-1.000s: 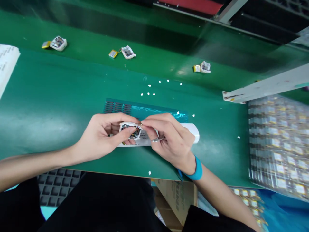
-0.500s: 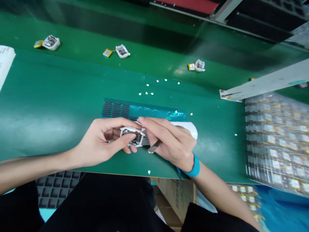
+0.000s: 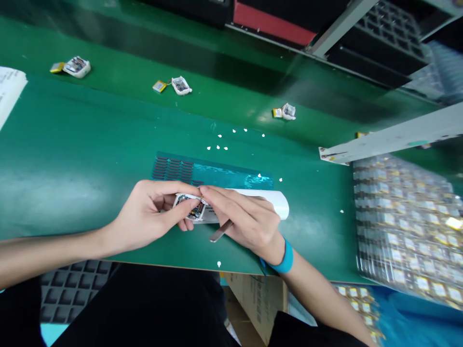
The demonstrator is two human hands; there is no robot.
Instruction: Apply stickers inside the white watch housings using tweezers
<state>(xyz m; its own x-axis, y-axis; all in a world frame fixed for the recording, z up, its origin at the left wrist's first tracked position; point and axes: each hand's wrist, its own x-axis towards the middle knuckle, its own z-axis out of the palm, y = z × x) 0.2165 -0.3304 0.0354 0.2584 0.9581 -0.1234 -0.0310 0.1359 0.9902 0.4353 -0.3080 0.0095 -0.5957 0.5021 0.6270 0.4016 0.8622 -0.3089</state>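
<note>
My left hand (image 3: 155, 207) is closed around a small white watch-like housing (image 3: 201, 213) with an exposed circuit board inside. Its thumb presses on the board. My right hand (image 3: 246, 214) touches the housing's right edge with its fingertips and has metal tweezers (image 3: 220, 232) in its grip; their tips are hidden by the fingers. A blue wristband (image 3: 287, 258) circles my right wrist. Under the hands lies a white curled sheet or tube (image 3: 281, 203) with some print. Just behind it is a teal film sheet (image 3: 224, 176) bearing rows of dark strips.
Several small white pieces (image 3: 218, 147) are scattered over the green table (image 3: 90, 154). Along the back lie open housings (image 3: 181, 86) with yellow-edged batteries (image 3: 159, 86). Stacked clear trays (image 3: 405, 231) stand right, beside a white bar (image 3: 390, 132). Papers (image 3: 10, 91) lie far left.
The camera view has shifted and turned slightly. My fingers remain on the housing, the right hand nearer its edge. The tweezers' rear end points lower and further left.
</note>
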